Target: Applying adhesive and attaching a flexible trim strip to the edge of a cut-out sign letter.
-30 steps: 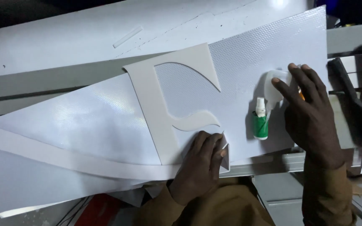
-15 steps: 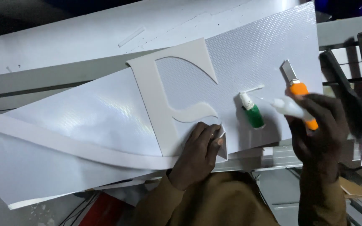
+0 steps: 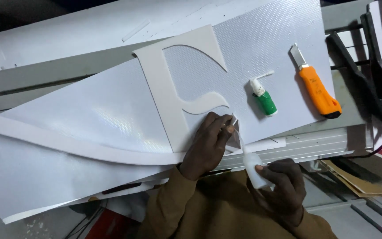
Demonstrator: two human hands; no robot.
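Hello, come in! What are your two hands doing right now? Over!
Left hand pinches the white letter cutout at its edge. Right hand holds a small white squeeze bottle, nozzle at that edge. Green bottle, orange knife lie clear.

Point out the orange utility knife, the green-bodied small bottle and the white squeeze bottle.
orange utility knife [image 3: 318,94], head view, on its orange handle.
green-bodied small bottle [image 3: 265,102], head view, on its green body.
white squeeze bottle [image 3: 252,167], head view, on its body.

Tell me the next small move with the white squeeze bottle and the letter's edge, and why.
Probably squeeze gently. The right hand holds the white bottle with its thin nozzle angled up to the lower edge of the white letter cutout, where the left hand pinches that edge against the shiny sheet. The nozzle looks already in place.
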